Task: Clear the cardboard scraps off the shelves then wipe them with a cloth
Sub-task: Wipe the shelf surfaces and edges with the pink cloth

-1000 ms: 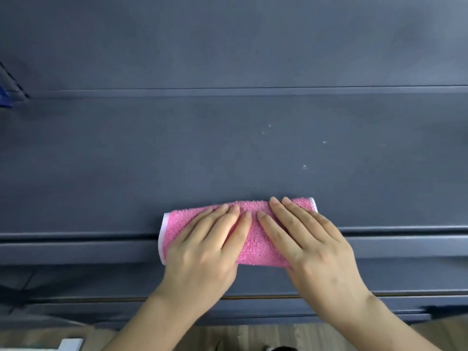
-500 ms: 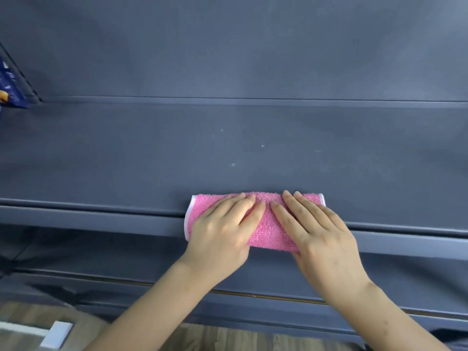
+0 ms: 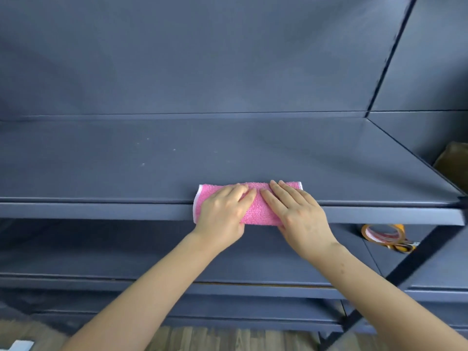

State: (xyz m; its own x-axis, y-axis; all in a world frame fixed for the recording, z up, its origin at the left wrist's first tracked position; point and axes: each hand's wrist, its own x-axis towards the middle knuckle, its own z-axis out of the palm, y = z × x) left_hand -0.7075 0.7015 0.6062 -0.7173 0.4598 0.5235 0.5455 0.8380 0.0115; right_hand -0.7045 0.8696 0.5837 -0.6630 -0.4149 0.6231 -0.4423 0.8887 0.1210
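Observation:
A folded pink cloth (image 3: 255, 214) with a white hem lies over the front edge of the dark blue-grey shelf (image 3: 228, 153). My left hand (image 3: 222, 211) presses flat on its left half, thumb curled under the shelf lip. My right hand (image 3: 301, 216) presses flat on its right half, fingers pointing up and left. Both hands hold the cloth against the shelf's front rail. A few small white specks (image 3: 143, 163) dot the shelf to the left of the cloth. No cardboard scraps show on this shelf.
A roll of tape (image 3: 382, 233) with yellow-handled scissors (image 3: 402, 247) lies on the lower shelf at right. A brown cardboard piece (image 3: 453, 163) sits in the neighbouring bay at far right. Lower shelves and wood floor (image 3: 228, 338) lie below.
Both hands have slid the cloth to the right along the shelf's front edge. The view has swung right, bringing the shelf's right end, the tape and the cardboard into sight.

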